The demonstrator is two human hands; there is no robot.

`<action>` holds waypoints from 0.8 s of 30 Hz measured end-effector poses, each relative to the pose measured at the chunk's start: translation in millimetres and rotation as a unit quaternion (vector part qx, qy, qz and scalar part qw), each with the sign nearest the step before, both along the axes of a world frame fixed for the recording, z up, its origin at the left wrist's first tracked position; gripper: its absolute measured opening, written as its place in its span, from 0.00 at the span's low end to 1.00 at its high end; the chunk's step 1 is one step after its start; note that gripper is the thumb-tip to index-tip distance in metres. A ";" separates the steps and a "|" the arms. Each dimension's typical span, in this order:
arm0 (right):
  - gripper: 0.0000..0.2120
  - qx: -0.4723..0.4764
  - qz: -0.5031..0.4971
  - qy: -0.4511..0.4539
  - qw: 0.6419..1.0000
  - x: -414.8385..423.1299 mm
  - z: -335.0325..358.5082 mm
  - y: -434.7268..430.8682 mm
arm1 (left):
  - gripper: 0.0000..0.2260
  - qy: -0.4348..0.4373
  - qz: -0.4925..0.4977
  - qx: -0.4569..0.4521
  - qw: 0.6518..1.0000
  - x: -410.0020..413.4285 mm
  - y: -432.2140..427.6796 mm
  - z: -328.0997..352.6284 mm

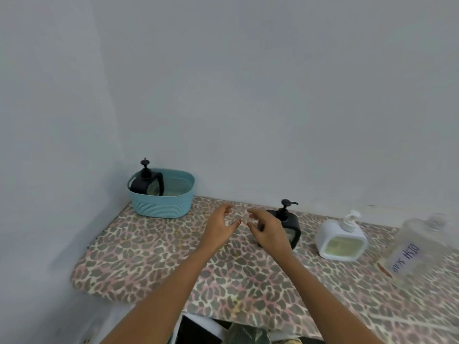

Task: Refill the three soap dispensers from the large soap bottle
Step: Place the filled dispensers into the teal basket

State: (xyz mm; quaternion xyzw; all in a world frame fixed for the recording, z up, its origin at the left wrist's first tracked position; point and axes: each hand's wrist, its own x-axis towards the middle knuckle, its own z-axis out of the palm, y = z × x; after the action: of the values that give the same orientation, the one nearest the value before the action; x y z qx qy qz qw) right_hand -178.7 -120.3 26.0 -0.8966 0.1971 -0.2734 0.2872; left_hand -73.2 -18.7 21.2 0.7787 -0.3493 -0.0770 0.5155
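Left hand (221, 228) and right hand (269, 233), fingers loosely spread, holding nothing. Black dispenser (291, 228) just behind the right hand; white dispenser (341, 240) and large soap bottle (417, 247) farther right; second black dispenser (146, 181) in the teal basket (161, 207), far left.

I am looking at plain grey-white painted walls (273, 95) meeting in a corner. A table covered in a spotted leopard-print cloth (149, 264) is sitting right against them.
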 end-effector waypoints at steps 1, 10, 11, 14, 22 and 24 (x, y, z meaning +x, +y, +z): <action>0.16 0.003 -0.010 -0.007 1.000 -8.5 0.0 -3.7 | 0.21 -0.002 -0.007 0.006 1.000 -5.9 -4.7 -1.2; 0.18 0.057 -0.101 -0.026 0.993 -59.9 -9.2 -53.1 | 0.25 -0.010 -0.055 0.076 0.996 -31.6 -49.9 -2.8; 0.19 0.061 -0.106 -0.023 0.992 -61.8 -10.9 -58.0 | 0.26 -0.010 -0.062 0.082 0.995 -31.7 -54.2 -2.8; 0.24 0.078 -0.111 -0.007 0.991 -61.5 -18.0 -73.0 | 0.28 -0.007 -0.079 0.100 0.992 -29.2 -65.9 -3.6; 0.32 0.139 -0.081 0.040 0.986 -46.2 -33.8 -94.6 | 0.29 -0.009 -0.131 0.148 0.980 -20.0 -88.4 -4.5; 0.31 0.155 -0.080 0.037 0.984 -43.3 -34.0 -96.2 | 0.25 -0.015 -0.136 0.142 0.980 -20.3 -91.4 -4.2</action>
State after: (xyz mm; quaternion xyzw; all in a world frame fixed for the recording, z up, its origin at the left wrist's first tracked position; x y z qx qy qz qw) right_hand -222.0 -216.5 -8.0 -0.8323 0.3182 -0.2284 0.3923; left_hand -93.5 -110.0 17.0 0.7902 -0.4454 -0.1833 0.3789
